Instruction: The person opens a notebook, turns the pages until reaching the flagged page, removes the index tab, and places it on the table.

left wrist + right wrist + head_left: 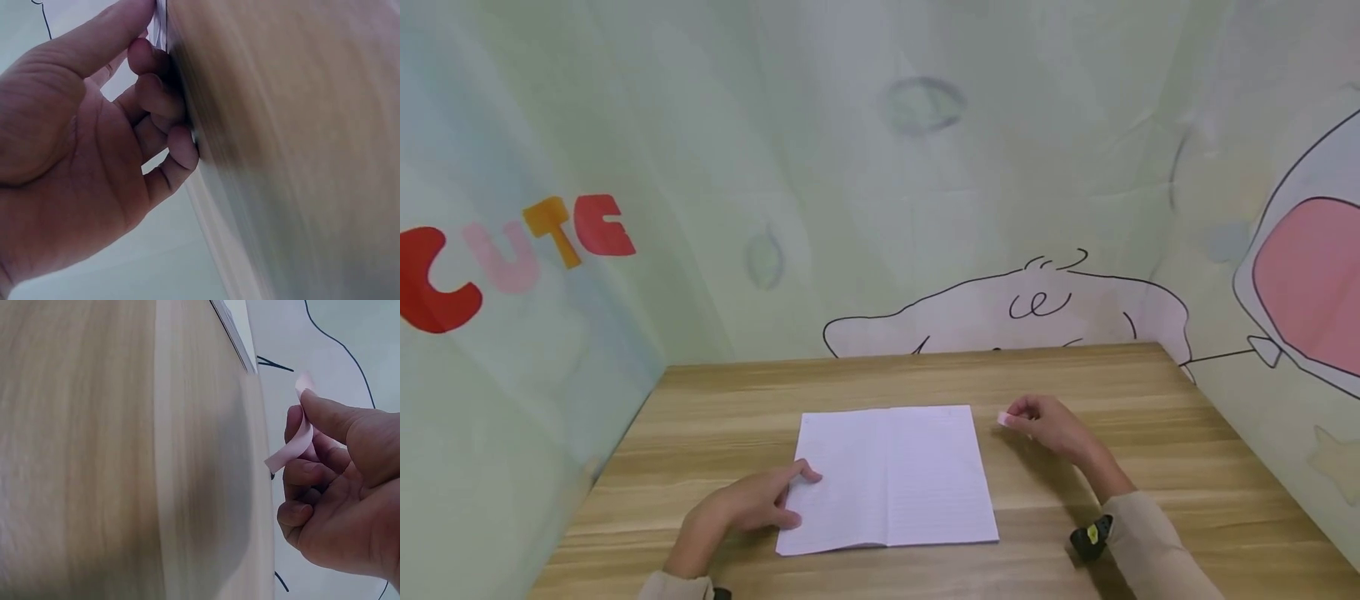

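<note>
An open notebook (925, 479) with lined white pages lies flat on the wooden table. My left hand (756, 498) rests at its left edge, thumb and index finger on the left page; in the left wrist view the other fingers (181, 147) bend loosely against the tabletop. To the right of the notebook, my right hand (1051, 427) pinches a small pale pink paper strip (294, 447) between thumb and index finger. The strip curls, with one end hanging below the fingertips, and is held above the table.
The wooden tabletop (730, 392) meets a printed curtain (820, 167) at its back and sides, with cartoon drawings and the letters CUTE (602, 225). A black wrist device (1090, 537) sits at my right sleeve.
</note>
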The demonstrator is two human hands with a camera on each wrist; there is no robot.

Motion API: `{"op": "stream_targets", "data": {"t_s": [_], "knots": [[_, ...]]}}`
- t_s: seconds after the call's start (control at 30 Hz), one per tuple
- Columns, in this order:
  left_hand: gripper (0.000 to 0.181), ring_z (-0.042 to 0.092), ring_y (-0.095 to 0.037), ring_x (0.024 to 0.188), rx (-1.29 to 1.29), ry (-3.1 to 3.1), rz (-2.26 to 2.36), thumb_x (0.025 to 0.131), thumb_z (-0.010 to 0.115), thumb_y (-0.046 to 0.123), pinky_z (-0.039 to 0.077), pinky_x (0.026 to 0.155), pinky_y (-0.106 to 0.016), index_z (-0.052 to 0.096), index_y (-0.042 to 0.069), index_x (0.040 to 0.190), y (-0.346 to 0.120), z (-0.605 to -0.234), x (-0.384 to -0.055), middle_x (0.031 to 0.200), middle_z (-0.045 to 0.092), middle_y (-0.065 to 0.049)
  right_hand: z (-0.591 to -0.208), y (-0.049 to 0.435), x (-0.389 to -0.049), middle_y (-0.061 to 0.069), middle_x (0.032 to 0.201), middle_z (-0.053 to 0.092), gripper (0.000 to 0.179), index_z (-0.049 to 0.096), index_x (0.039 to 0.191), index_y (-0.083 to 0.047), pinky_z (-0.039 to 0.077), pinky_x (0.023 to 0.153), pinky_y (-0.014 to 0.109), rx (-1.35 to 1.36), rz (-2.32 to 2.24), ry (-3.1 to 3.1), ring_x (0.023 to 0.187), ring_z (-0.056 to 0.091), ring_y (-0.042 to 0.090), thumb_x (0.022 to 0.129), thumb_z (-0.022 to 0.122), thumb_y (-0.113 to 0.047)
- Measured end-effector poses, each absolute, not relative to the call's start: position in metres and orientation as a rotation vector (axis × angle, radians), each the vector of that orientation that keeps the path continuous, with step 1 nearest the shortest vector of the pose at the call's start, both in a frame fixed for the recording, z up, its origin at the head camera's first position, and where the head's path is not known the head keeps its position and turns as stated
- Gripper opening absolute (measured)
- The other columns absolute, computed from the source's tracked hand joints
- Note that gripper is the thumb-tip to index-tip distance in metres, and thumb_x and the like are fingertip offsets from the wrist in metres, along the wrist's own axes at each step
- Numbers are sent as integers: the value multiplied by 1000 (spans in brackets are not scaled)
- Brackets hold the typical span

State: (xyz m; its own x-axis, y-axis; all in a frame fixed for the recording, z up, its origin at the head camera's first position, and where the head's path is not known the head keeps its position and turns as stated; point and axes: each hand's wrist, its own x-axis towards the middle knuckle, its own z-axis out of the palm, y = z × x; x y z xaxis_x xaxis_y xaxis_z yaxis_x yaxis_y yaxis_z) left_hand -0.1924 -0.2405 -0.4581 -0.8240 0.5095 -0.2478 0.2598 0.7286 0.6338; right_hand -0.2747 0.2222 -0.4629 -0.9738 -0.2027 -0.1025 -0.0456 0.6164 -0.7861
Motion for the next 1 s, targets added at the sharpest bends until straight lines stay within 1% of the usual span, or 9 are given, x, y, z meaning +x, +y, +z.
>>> {"op": "stream_targets", "data": {"t_s": [0.23, 0.37, 0.57, 0.7, 0.77, 0.83, 1.0], "knots": [[48, 43, -13, 61, 589, 2519, 837, 87, 77, 11, 37, 56, -25, 56, 16, 131, -242, -458, -194, 71, 47, -1, -458, 225, -274, 5, 96, 67, 30, 74, 106, -6, 47, 73, 34, -206, -1185, 2690, 85, 57, 21, 93, 72, -33], [48, 44, -14, 62, 570, 2508, 842, 87, 77, 10, 36, 56, -25, 56, 17, 130, -242, -458, -194, 71, 47, -1, -457, 228, -275, 4, 101, 69, 32, 76, 104, -8, 48, 81, 40, -182, -1139, 2684, 92, 59, 21, 91, 74, -37], [47, 43, -14, 62, 571, 2504, 847, 87, 76, 9, 36, 56, -25, 56, 16, 129, -241, -457, -193, 71, 47, -1, -456, 229, -272, 4, 100, 70, 30, 77, 99, -7, 46, 83, 41, -165, -1129, 2653, 92, 58, 21, 88, 78, -36], [47, 43, -13, 61, 584, 2506, 850, 87, 76, 8, 36, 56, -25, 57, 14, 129, -241, -456, -192, 70, 47, -1, -458, 230, -271, 3, 98, 70, 31, 77, 95, -9, 44, 85, 41, -158, -1121, 2638, 93, 57, 22, 86, 78, -39], [47, 42, -13, 61, 595, 2505, 857, 86, 76, 7, 36, 56, -24, 56, 13, 128, -241, -456, -191, 70, 46, 0, -459, 230, -270, 2, 93, 69, 32, 77, 91, -10, 43, 82, 39, -167, -1100, 2636, 89, 56, 21, 85, 78, -41], [47, 42, -12, 60, 595, 2506, 857, 86, 76, 7, 36, 56, -24, 56, 13, 128, -241, -456, -191, 70, 46, 0, -461, 230, -270, 1, 87, 68, 32, 77, 87, -10, 42, 77, 36, -196, -1078, 2632, 84, 54, 19, 85, 78, -42], [47, 43, -12, 61, 595, 2515, 847, 87, 76, 9, 37, 58, -25, 56, 15, 129, -242, -457, -192, 70, 46, 0, -463, 232, -271, -3, 68, 57, 33, 75, 74, -10, 33, 61, 30, -222, -1017, 2646, 68, 44, 14, 83, 80, -42]]}}
